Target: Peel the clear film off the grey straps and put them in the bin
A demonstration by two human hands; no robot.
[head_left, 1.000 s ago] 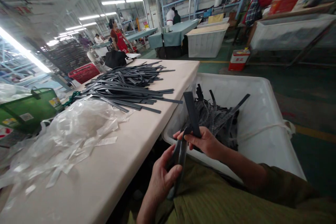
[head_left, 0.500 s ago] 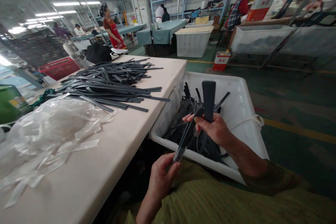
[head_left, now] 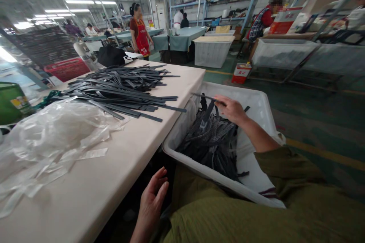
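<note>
My right hand (head_left: pixel 232 111) is over the far part of a white plastic bin (head_left: pixel 264 112), closed on a dark grey strip (head_left: pixel 207 97) that points left toward the table corner. Part of the strip hangs down, though where it ends among the others is hard to make out. Inside the bin lies a tangled heap of dark strips (head_left: pixel 213 144). Down beside the table edge, my left hand (head_left: pixel 152 199) is open and holds nothing, its fingers loosely curved and thumb apart.
On the pale table (head_left: pixel 134 148) lies a pile of long dark grey strips (head_left: pixel 119 91), with crumpled clear plastic (head_left: pixel 62 129) in front. A person in a red apron (head_left: pixel 142 38) stands beyond it. A red and white tin (head_left: pixel 241 73) is on the floor behind the bin.
My left hand has let go of the strip and drawn back left and down. My right hand has moved up and away over the bin, tipping the strip from upright to nearly level.
</note>
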